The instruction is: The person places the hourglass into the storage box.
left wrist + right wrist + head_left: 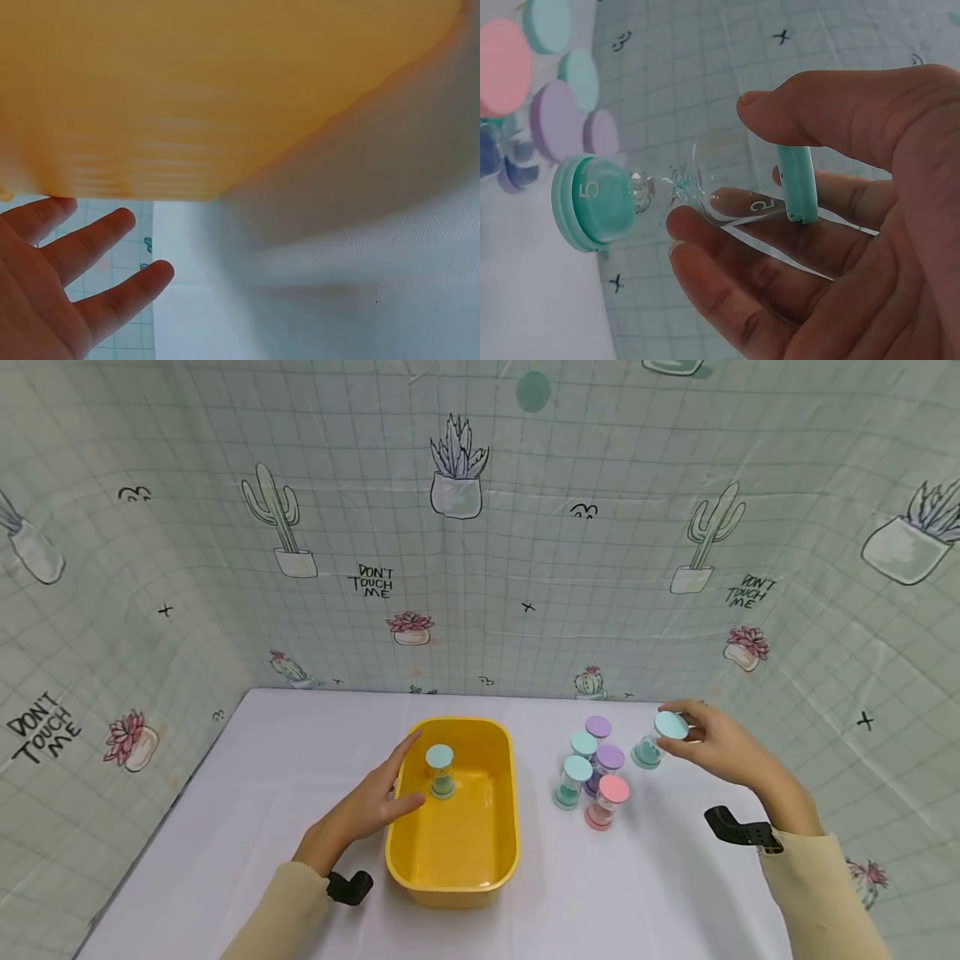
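Observation:
My right hand [720,747] grips a teal sand timer [647,753] by its upper cap, thumb on one side and fingers on the other. In the right wrist view the timer [619,202] shows clear glass marked 5, with teal sand at the far end. My left hand [367,806] spreads its fingers along the left side of a yellow bin [450,856], its thumb over the rim. The left wrist view has straight fingers [124,300] beside the bin's outer wall [187,90]. Inside the bin, another teal timer [441,771] stands upright.
Right of the bin several timers stand close together: a pink one [604,802], purple ones [609,758] and teal ones [576,781]. The table [637,893] has a white cover. Behind it hangs a gridded cloth [495,560] with cactus drawings.

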